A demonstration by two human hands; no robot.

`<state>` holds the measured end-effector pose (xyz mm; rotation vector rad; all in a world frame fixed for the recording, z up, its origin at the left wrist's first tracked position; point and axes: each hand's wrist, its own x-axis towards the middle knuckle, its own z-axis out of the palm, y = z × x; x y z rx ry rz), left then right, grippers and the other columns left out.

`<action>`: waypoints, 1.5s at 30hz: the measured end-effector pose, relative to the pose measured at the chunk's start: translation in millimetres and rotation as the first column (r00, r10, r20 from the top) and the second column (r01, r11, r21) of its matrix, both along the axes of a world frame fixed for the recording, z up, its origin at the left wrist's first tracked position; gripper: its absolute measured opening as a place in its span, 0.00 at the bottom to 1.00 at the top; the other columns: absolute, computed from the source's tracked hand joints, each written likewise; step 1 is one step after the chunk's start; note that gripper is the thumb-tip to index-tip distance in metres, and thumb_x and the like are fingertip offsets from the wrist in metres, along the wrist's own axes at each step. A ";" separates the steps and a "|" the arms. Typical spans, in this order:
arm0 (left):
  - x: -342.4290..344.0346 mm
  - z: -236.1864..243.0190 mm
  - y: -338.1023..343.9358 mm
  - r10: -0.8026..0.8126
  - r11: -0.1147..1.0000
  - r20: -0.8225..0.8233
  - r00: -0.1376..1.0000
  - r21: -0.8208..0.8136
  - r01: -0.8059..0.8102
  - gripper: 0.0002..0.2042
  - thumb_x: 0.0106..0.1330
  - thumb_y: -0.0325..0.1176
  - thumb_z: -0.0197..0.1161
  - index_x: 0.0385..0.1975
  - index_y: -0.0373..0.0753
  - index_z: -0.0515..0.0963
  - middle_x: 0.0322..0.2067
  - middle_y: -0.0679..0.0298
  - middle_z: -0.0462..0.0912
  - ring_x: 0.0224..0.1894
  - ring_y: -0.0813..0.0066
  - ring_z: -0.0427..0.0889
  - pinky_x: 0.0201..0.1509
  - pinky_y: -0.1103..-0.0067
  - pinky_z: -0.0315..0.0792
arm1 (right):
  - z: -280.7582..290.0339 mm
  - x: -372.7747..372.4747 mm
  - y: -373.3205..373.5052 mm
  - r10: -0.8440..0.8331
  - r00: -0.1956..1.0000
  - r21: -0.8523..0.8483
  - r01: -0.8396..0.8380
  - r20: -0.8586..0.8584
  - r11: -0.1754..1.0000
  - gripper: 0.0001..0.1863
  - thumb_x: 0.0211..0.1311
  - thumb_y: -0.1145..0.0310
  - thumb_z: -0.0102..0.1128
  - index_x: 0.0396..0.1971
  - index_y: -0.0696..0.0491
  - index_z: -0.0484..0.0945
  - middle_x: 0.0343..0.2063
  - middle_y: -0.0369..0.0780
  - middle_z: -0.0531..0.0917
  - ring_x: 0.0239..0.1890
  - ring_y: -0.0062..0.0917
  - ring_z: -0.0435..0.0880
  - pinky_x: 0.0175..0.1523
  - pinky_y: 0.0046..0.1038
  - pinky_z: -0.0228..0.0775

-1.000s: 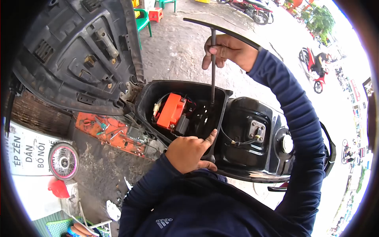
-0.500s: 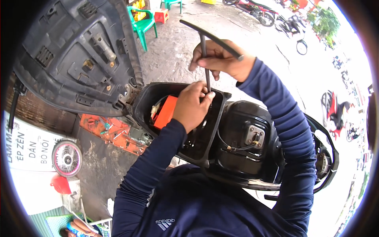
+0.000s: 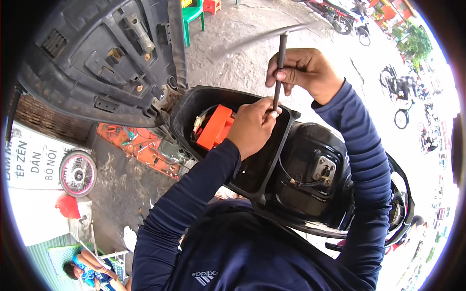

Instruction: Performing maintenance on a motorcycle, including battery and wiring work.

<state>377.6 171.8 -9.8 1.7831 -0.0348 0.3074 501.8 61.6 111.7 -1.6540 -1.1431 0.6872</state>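
A dark T-handle wrench (image 3: 282, 51) stands upright over the storage box (image 3: 294, 114) of a black scooter, its crossbar smeared by motion. My left hand (image 3: 252, 127) pinches the lower shaft between thumb and fingers, just above the box. Higher up, below the crossbar, the thumb and curled fingers of my right hand (image 3: 313, 72) close round the shaft. The wrench's lower end is hidden behind my left hand. An orange-red block (image 3: 213, 128) lies inside the box, left of that hand, beside a wire with a pale connector (image 3: 198, 121).
The raised scooter seat (image 3: 104, 63) fills the upper left. Right of the box is a black tank cover (image 3: 315, 165) with a metal lock plate. Tools lie on an orange tray (image 3: 141, 148) on the ground. A wheel (image 3: 78, 173) leans at the left; a person (image 3: 90, 269) sits lower left.
The view has shifted; both hands and the wrench appear farther right. The crossbar has turned about the shaft, from sharp to blurred. Both hands keep their places on the shaft.
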 end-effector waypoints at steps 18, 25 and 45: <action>5.3 -19.0 -3.6 0.027 1.000 0.029 0.999 -0.002 -0.027 0.06 0.69 0.26 0.53 0.39 0.31 0.72 0.34 0.55 0.84 0.39 0.68 0.85 0.45 0.73 0.77 | -1.2 -21.5 8.4 0.100 0.994 -0.155 -0.092 0.042 0.984 0.09 0.64 0.80 0.53 0.43 0.62 0.78 0.26 0.39 0.83 0.29 0.18 0.82 0.34 0.20 0.77; 3.8 -4.5 0.0 -0.004 1.000 -0.075 0.997 -0.031 0.001 0.10 0.67 0.25 0.57 0.45 0.31 0.72 0.32 0.57 0.84 0.33 0.69 0.85 0.39 0.75 0.77 | -23.6 -23.2 18.2 -0.295 0.935 -0.019 0.304 0.197 0.952 0.15 0.52 0.71 0.75 0.33 0.61 0.78 0.16 0.37 0.81 0.19 0.17 0.80 0.22 0.20 0.72; -84.1 8.6 30.5 -0.075 0.984 -0.137 0.988 0.150 0.095 0.09 0.65 0.28 0.63 0.39 0.33 0.71 0.27 0.58 0.83 0.31 0.67 0.86 0.38 0.76 0.76 | 1.3 -69.6 17.1 0.067 0.988 -0.075 -0.077 -0.137 0.994 0.03 0.69 0.77 0.53 0.38 0.60 0.74 0.29 0.38 0.82 0.28 0.17 0.81 0.35 0.19 0.76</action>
